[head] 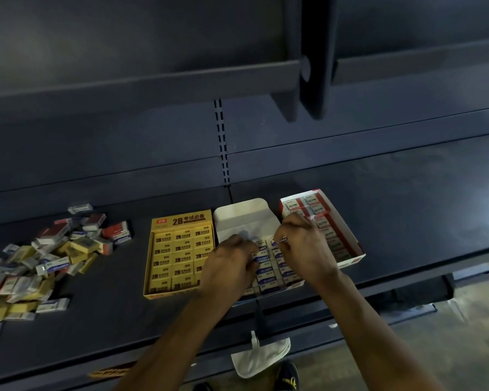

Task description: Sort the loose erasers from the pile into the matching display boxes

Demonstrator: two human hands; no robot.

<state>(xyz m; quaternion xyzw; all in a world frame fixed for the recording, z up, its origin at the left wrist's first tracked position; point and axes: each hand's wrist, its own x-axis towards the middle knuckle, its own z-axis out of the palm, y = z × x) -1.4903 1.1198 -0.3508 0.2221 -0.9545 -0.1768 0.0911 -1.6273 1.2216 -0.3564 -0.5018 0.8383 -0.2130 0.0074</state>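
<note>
A pile of loose erasers (40,258) in yellow, red and blue-white wrappers lies at the left of the dark shelf. Three display boxes stand in a row: a yellow box (178,252) full of yellow erasers, a white box (246,218) with blue-white erasers, and a red-white box (322,221) at the right. Both hands are over the white box. My left hand (232,263) has its fingers curled down among the blue-white erasers (266,273). My right hand (302,246) pinches a blue-white eraser (280,240) at the back rows.
The shelf's (110,306) front edge runs below the boxes. An upper shelf (141,80) and a bracket (314,80) overhang the back. A white cloth (260,356) hangs beneath the shelf, and my shoe (288,376) stands on the floor.
</note>
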